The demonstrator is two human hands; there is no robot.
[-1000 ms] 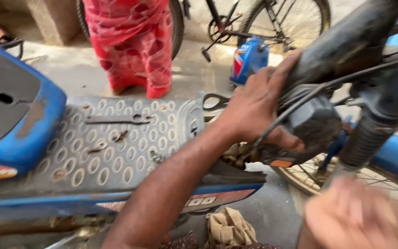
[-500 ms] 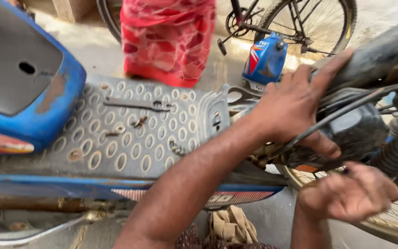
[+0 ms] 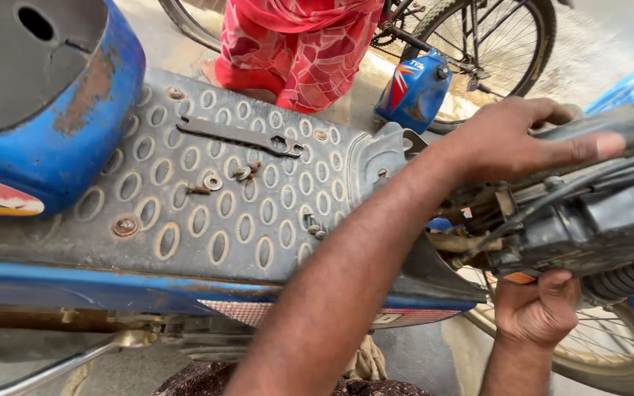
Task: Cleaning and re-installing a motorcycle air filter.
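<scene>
Left hand (image 3: 530, 143) lies palm-down, fingers extended and loosely spread, over the black steering column cover (image 3: 610, 132) of the blue scooter (image 3: 60, 139). Right hand (image 3: 538, 312) is curled beneath the black plastic housing (image 3: 588, 235), gripping its lower edge. Ribbed grey rubber footboard mat (image 3: 207, 220), embossed with ovals, carries a flat steel wrench (image 3: 240, 136) and loose washers and screws (image 3: 218, 180).
</scene>
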